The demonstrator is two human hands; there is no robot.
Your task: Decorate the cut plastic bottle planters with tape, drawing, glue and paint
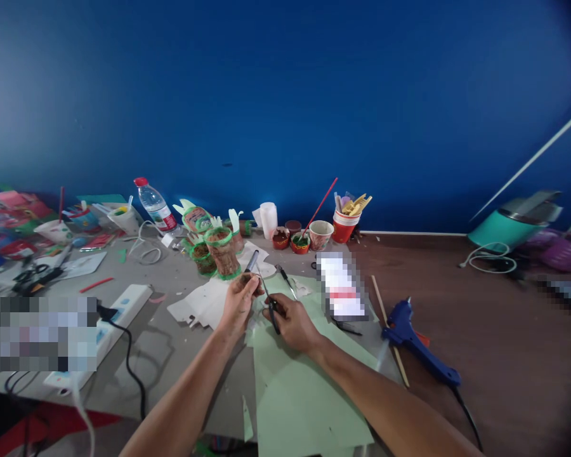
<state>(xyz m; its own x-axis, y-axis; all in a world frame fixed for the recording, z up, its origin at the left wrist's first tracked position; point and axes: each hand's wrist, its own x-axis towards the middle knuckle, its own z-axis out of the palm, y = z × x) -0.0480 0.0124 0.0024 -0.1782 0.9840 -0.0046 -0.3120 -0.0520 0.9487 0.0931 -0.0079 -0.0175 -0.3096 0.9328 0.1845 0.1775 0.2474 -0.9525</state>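
My left hand (240, 299) is closed around a small grey cylinder (252, 261) that sticks up from its fingers. Just to its right, my right hand (291, 320) grips black-handled scissors (269, 303), their blades pointing up toward the cylinder. Both hands hover over a pale green paper sheet (295, 387) lying on the grey table (171, 279). White paper cut-outs (197, 306) lie just left of my left hand.
Decorated cups with green rims (223, 251), a water bottle (155, 205), paint cups (321, 235) and a red cup of tools (346, 225) line the back. A blue glue gun (412, 339) lies right, a white power strip (118, 311) left, a teal pot (509, 228) far right.
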